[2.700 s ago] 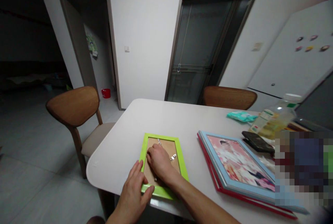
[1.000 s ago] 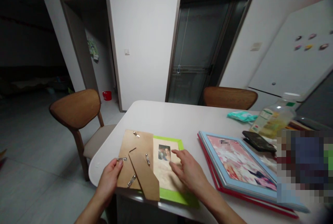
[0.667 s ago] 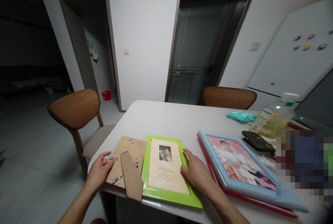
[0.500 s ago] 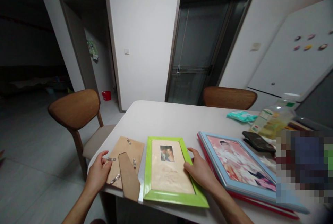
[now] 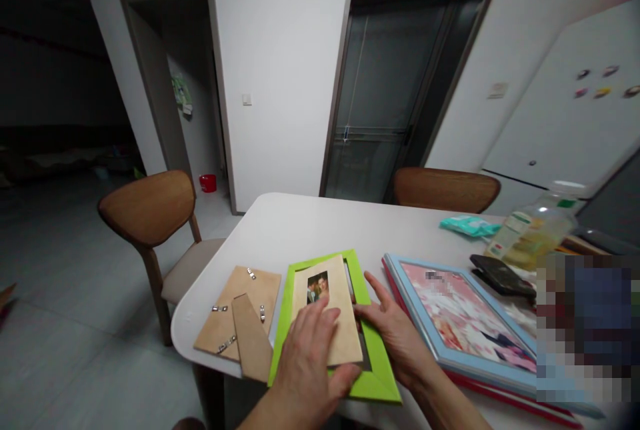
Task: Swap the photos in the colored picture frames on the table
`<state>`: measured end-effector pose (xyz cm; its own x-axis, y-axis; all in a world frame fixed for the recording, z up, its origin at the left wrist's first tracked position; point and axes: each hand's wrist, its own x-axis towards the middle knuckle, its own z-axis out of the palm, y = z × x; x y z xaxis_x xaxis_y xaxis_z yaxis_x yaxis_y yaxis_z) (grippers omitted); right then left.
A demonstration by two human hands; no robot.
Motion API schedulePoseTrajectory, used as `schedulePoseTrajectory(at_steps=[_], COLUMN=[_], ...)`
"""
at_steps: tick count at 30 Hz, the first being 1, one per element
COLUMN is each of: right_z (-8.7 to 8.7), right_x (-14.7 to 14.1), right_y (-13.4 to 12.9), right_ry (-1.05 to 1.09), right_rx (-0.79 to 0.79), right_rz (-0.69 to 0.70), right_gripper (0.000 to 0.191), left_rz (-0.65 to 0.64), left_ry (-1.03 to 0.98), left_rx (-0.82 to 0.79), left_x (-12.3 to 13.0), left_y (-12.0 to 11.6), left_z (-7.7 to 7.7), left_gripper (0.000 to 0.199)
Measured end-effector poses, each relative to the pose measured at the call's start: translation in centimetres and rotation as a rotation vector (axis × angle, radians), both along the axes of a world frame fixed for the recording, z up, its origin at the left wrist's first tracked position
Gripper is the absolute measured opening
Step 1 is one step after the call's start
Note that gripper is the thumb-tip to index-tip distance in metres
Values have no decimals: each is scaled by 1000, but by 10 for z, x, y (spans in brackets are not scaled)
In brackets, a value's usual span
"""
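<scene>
A bright green picture frame (image 5: 383, 387) lies at the table's near edge. On it, a cream backing sheet (image 5: 345, 333) with a small photo (image 5: 317, 287) of two people sits askew, and a dark gap shows along its right side. My left hand (image 5: 307, 350) rests over the sheet's lower left, fingers stretched out and flat, thumb near its bottom edge. At the frame's right side, my right hand (image 5: 395, 333) grips the rim, thumb at the inner edge and index finger extended. To the left lies a brown frame back (image 5: 253, 330) with metal clips and a stand leg.
A light blue framed picture (image 5: 467, 313) is stacked on a red one at the right. Beyond are a black wallet-like item (image 5: 500, 275), a bottle of yellowish liquid (image 5: 535, 230) and a teal packet (image 5: 470, 225). Wooden chairs (image 5: 150, 210) stand left and behind the white table (image 5: 310, 223).
My left hand has moved right from the brown frame back onto the cream sheet. The sheet has shifted askew in the green frame, which is turned slightly. My right hand remains at its right side.
</scene>
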<state>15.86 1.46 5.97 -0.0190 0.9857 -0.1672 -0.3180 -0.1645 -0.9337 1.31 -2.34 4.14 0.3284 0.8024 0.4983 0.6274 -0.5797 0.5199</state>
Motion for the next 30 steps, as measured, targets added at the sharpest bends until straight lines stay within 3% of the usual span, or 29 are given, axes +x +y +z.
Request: schedulePoseTrajectory(at_steps=[2, 5, 7, 10, 15, 18, 21, 26, 30], right_z=[1, -8, -19, -38, -52, -53, -53, -50, -50], right_x=[0, 8, 16, 27, 32, 32, 33, 32, 34], right_y=[1, 6, 12, 18, 20, 20, 20, 21, 23], right_ry=[-39, -257, -496, -898, -1279, -1385, -1438, -1426, -1424], right_rx=[22, 53, 88, 154, 238, 272, 308, 311, 299], right_rz=[15, -6, -34, -78, -27, -3, 7, -36, -45], right_gripper=[84, 77, 72, 63, 55, 52, 49, 49, 47], left_rz=[-51, -39, 81, 327, 487, 529, 535, 467, 450], left_ry=[4, -58, -167, -372, -514, -396, -284, -401, -376], left_rx=[30, 89, 82, -56, -225, -276, -317, -246, -186], left_x=[9, -1, -17, -46, -87, -97, -99, -93, -88], left_y=[0, 2, 4, 9, 12, 9, 7, 15, 18], left_z=[5, 13, 18, 19, -1, -14, -16, -8, 2], left_gripper=[48, 43, 42, 37, 33, 34, 35, 34, 29])
